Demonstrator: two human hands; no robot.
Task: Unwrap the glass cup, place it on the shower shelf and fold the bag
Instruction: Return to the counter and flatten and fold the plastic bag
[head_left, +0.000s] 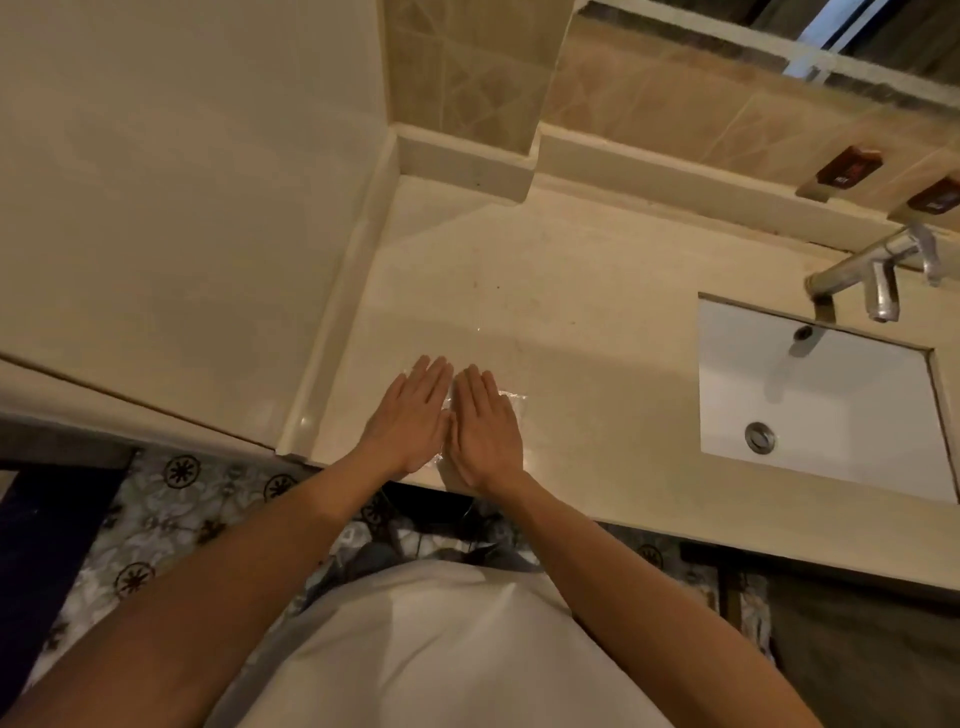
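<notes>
Head view, looking down over my two bare forearms. My left hand (413, 415) and my right hand (485, 423) lie flat, side by side with their inner edges almost touching, fingers straight and together, pressing a thin, clear, crinkled plastic bag (511, 405) against the smooth, glossy cream stone countertop (571, 291); neither hand curls round anything. The bag shows only as a pale, creased film with a glinting corner just right of my right hand and a fringe near the wrists, at the counter's front edge. The glass cup is not in view. To the left, a raised cream lip (332, 322) bounds the counter against a plain cream wall panel (182, 182); behind, a low stone upstand (649, 166) meets beige diagonal-patterned wall tiles (457, 67). Open counter lies ahead of my fingertips and to the right, as far as the rectangular white ceramic basin (831, 415), well apart from my hands, with a round metal drain (760, 437) and a brushed-metal tap (872, 270) above it. Below the counter edge shows patterned grey floor tile (171, 509).
</notes>
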